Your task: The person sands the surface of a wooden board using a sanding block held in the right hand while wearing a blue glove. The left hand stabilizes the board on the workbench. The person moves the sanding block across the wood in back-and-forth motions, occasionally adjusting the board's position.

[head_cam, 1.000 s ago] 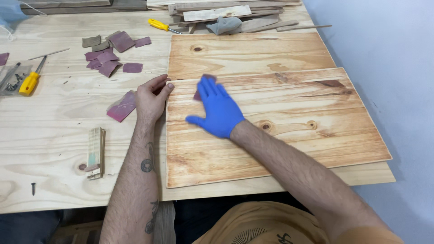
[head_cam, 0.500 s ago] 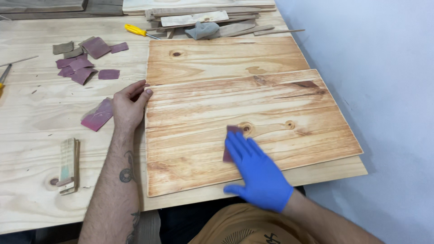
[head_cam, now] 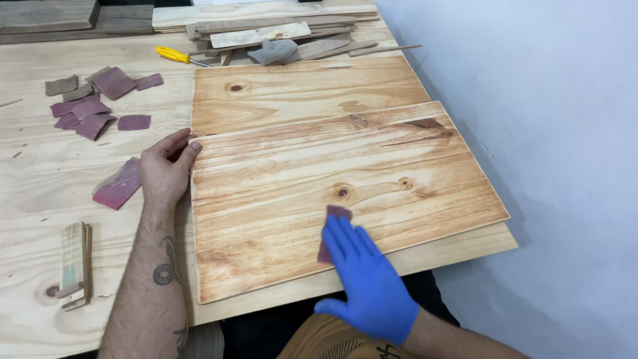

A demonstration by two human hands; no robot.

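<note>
A stained pine board [head_cam: 319, 173] lies on the plywood workbench [head_cam: 40, 173], overlapping a second board [head_cam: 299, 86] behind it. My right hand [head_cam: 365, 282], in a blue glove, presses a small maroon piece of sandpaper [head_cam: 335, 216] flat onto the near part of the front board, just below a dark knot [head_cam: 342, 192]. My bare left hand [head_cam: 165, 169] rests against the board's left edge, fingers curled on its far left corner.
Loose maroon sandpaper pieces [head_cam: 93, 100] lie at the back left, one larger piece [head_cam: 119, 184] beside my left hand. A small wooden block [head_cam: 74, 264] sits near left. A yellow-handled screwdriver [head_cam: 174, 55], a grey rag [head_cam: 272, 50] and wood strips [head_cam: 266, 26] lie at the back. A white wall [head_cam: 531, 133] stands on the right.
My right hand has slid the sandpaper from the board's far left part towards me to the near edge. The left hand stays on the board's edge. The camera has shifted right.
</note>
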